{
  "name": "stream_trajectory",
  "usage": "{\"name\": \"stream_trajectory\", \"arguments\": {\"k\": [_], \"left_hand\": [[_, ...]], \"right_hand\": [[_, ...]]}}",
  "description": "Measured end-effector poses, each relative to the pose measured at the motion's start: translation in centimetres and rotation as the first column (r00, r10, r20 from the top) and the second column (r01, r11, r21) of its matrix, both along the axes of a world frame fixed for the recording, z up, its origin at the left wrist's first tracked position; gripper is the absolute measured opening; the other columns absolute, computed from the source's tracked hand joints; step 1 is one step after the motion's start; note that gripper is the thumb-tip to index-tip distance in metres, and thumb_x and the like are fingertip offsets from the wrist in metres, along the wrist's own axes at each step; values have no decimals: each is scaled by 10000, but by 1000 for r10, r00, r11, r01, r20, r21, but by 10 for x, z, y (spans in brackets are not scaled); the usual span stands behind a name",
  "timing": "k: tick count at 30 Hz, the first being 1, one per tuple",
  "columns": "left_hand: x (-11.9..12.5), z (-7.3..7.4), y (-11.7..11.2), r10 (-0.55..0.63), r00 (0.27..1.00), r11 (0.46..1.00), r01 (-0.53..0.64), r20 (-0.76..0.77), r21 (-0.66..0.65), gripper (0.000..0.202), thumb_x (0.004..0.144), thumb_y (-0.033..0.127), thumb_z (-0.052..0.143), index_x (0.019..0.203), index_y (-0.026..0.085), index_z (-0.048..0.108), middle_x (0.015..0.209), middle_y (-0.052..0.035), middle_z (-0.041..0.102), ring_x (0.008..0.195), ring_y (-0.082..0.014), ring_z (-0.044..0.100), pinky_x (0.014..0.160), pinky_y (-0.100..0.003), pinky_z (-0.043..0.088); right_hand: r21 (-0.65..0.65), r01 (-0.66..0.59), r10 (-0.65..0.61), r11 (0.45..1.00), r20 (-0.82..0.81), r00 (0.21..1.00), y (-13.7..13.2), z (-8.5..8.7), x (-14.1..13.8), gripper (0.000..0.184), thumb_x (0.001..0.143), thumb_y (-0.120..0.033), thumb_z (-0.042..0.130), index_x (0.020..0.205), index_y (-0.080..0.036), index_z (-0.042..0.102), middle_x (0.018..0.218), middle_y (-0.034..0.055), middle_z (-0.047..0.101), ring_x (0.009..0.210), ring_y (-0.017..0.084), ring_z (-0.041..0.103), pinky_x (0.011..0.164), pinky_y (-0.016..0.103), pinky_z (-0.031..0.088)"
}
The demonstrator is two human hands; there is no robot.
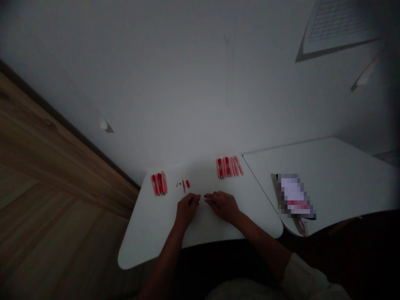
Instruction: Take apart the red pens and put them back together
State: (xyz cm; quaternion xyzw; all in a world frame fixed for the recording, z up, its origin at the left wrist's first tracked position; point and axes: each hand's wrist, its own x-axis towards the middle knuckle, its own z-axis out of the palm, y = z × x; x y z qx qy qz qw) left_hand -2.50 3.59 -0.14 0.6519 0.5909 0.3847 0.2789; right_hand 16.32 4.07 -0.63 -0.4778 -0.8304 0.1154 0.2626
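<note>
View: head camera, looking forward and down at both hands.

Landmark: thin red rod (183, 185), lying tilted on the white tabletop (150, 246), just in front of the fingertips of both hands.

Left hand (186, 208): on the tabletop, just below and left of the rod. Fingers (195, 199) pressed together, reaching toward the right hand. Whether they pinch anything cannot be told; the tips are too small and dark.

Right hand (222, 206): on the tabletop, below and right of the rod. Fingers (210, 196) pressed together, pointing toward the left hand, apart from it. No held item can be made out.

Small parts: red block (187, 183) just right of the rod; small dark pieces (178, 184) just left of it.

Pens: pink-and-red group (159, 184) left of the rod, side by side; larger pink-and-red group (229, 166) well right of it.

Rest: pixelated packet (295, 196) on a second white tabletop (325, 166), well right of the rod; wooden floor (53, 175) far left; pale sleeve (304, 277) on the right arm.
</note>
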Motion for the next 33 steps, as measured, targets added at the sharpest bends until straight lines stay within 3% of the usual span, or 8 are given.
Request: {"name": "stream_trajectory", "arguments": {"k": [4, 6, 10, 13, 20, 22, 28, 33], "left_hand": [[0, -1, -1, -62, 993, 997, 57, 96, 55, 224, 800, 381, 563, 923, 204, 624, 852, -23, 668, 781, -155, 615, 743, -270, 466], [0, 0, -1, -53, 992, 997, 46, 112, 64, 266, 811, 381, 549, 1001, 203, 603, 847, -25, 666, 769, -153, 615, 734, -272, 469], [1, 0, -1, 20, 999, 999, -21, 25, 28, 299, 846, 450, 473, 786, 192, 612, 649, 2, 614, 627, -143, 571, 641, -259, 451], [1, 0, -1, 5, 1000, 1000, -5, -23, 12, 358, 839, 474, 472, 652, 190, 584, 575, 12, 569, 579, -136, 534, 610, -249, 433], [0, -1, -2, -70, 993, 996, 64, 100, 63, 214, 805, 377, 551, 898, 203, 632, 861, -30, 668, 786, -159, 607, 736, -265, 461], [1, 0, -2, -57, 994, 997, 51, 95, 63, 226, 826, 379, 528, 924, 199, 623, 836, -28, 664, 763, -155, 605, 719, -263, 459], [1, 0, -2, -6, 1000, 1000, 6, -1, 29, 311, 847, 426, 481, 686, 188, 600, 613, 7, 597, 608, -140, 560, 622, -248, 428], [0, -3, -2, -26, 996, 997, 20, 86, 69, 223, 817, 389, 537, 876, 192, 622, 773, -15, 646, 710, -147, 591, 692, -257, 458]], "right_hand": [[3, 3, -3, 1000, 0, 1000, 0, -1, 0, 341, 952, -441, 364, 1154, -301, 601, 865, 24, 670, 839, 146, 593, 715, 231, 396], [6, 7, -7, 1000, 3, 1000, 0, -1, 0, 331, 950, -436, 374, 1149, -305, 604, 861, 24, 670, 838, 146, 594, 711, 232, 396], [9, -3, 3, 1000, 0, 1000, 1, -3, -1, 329, 951, -435, 376, 1150, -306, 604, 868, 25, 671, 841, 144, 598, 723, 234, 398], [13, -9, 10, 1000, -2, 1000, 1, -4, -1, 333, 951, -439, 374, 1139, -297, 609, 866, 26, 672, 835, 145, 599, 721, 236, 398], [21, -12, 12, 1000, -2, 1000, 1, -2, 0, 327, 953, -427, 377, 1141, -289, 605, 854, 28, 670, 828, 152, 596, 709, 241, 397], [23, -15, 15, 1000, 0, 1000, 1, -2, 0, 327, 952, -428, 376, 1139, -290, 606, 853, 27, 669, 824, 153, 596, 703, 242, 395], [30, -14, 14, 999, -1, 1000, 2, -5, -1, 331, 952, -432, 371, 1133, -286, 607, 860, 25, 665, 820, 148, 591, 706, 240, 384], [49, -45, 44, 998, 31, 999, 1, -4, 0, 332, 957, -432, 361, 1129, -292, 608, 857, 26, 662, 814, 145, 585, 693, 237, 374]]}}
